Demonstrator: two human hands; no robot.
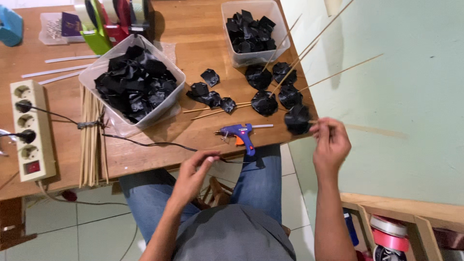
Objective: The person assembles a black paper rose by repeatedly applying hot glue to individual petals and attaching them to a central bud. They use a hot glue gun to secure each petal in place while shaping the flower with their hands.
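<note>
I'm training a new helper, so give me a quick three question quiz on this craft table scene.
1. True or false: the glue gun lies on the table.
2. What does the right hand pinch?
A. a black rose on a stick
B. scissors
C. a ribbon roll
3. Which tub holds more black pieces, the big tub or the small tub?

Key: 1 true; 2 A; 3 the big tub.
</note>
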